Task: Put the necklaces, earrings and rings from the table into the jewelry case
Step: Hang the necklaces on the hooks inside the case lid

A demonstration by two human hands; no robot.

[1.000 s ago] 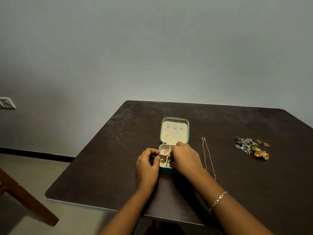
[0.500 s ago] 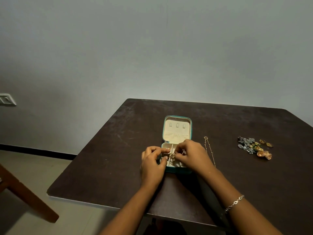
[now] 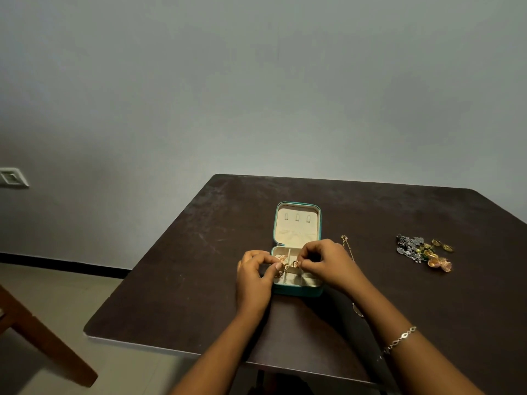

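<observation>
Out on the right of the dark brown matte table [image 3: 199, 280] sits a heap of grey, gold and copper earrings [image 3: 422, 252], well apart from the action. Closer in, a thin gold chain necklace [image 3: 346, 243] lies just right of the case, and most of its length is hidden under the right wrist and forearm. On the far left wall there's a white wall switch [image 3: 11, 176], and a brown wooden chair leg [image 3: 42, 337] slants across the floor at near left. Centre stage is the small teal jewelry case with cream lining [image 3: 298, 292], which lies open, its lid flat on the far side. Both hands crowd over its near tray and cover much of the compartments. The left hand [image 3: 253, 277] comes in from the near left, fingers curled, thumb and forefinger pinching a small gold piece [image 3: 294, 263] above the tray's divider. The right hand [image 3: 328, 266], a silver link bracelet [image 3: 400, 337] on its wrist, arches over from the right and pinches the same gold bit from the other side. Whether that is one item or two is too small to tell.
</observation>
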